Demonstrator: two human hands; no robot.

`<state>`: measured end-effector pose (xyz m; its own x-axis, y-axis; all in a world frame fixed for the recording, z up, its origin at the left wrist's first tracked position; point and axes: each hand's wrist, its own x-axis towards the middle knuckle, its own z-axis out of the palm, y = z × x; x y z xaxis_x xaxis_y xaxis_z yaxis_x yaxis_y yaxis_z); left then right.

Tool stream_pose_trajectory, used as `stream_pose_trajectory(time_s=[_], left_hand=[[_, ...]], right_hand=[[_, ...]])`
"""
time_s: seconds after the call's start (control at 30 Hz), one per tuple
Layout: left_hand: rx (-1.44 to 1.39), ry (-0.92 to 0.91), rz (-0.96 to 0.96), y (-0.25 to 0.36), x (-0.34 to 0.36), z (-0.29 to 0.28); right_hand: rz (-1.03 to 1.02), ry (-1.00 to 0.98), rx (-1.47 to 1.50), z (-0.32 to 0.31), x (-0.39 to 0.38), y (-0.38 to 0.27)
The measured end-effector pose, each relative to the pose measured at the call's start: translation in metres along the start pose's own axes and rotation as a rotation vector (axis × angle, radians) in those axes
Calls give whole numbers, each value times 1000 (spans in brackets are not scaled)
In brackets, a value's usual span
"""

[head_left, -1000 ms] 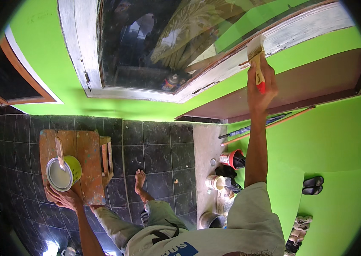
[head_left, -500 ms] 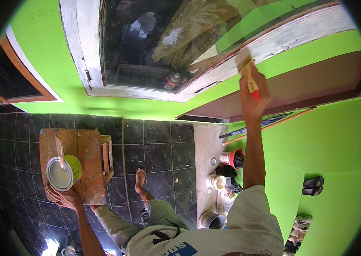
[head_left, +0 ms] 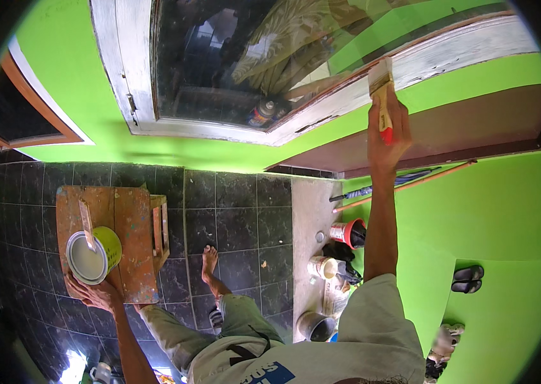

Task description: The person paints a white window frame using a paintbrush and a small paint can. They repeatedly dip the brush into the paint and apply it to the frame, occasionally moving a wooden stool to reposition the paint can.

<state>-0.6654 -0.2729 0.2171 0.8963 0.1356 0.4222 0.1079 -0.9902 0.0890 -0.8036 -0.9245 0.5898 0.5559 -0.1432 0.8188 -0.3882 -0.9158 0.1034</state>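
My right hand (head_left: 387,131) is closed round the wooden handle of a paintbrush (head_left: 383,89), which has a red end. Its pale bristles touch the white-painted window frame (head_left: 437,61), on the rail below the glass. On the left, a yellow-green paint can (head_left: 112,246) without its lid stands on a paint-spattered wooden stool (head_left: 136,246). Pale paint fills part of the can, and a flat wooden stick (head_left: 86,224) lies across its rim. My left hand (head_left: 96,294) rests against the can's near side at the stool's edge, its fingers stretched out.
A bright green wall (head_left: 187,152) surrounds the window. Dark tiles (head_left: 238,221) cover the floor. On the right stand a red bucket (head_left: 348,233), a white tub (head_left: 323,267) and a dark bucket (head_left: 317,328). An umbrella (head_left: 385,184) and an orange pole (head_left: 405,185) lie by the wall, near black sandals (head_left: 467,278).
My right hand has moved slightly right and down with the paintbrush, and the bristles now sit farther right along the frame. My left hand stays by the paint can.
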Motion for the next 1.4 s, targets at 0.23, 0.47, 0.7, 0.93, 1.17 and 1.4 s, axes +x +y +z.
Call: stream_pose_trajectory(time_s=[0.23,0.47,0.7,0.93,1.17,1.4], left_hand=[[12,-13,-18,7,1,-4],[-32,-27,-24,11,1,-4],[-23,-69,-62,7,-1,-2],[-1,-86,-70,4,-2,0],[-8,-84,-64,-5,-5,8],[-25,-97,-112,0,-3,2]], right_hand=[[65,-93,32,18,-34,-5],[117,-171,113,28,-56,-11],[24,29,129,7,-19,-13],[41,7,37,23,-35,-6],[130,-94,85,42,-75,-10],[109,2,136,29,-64,-20]])
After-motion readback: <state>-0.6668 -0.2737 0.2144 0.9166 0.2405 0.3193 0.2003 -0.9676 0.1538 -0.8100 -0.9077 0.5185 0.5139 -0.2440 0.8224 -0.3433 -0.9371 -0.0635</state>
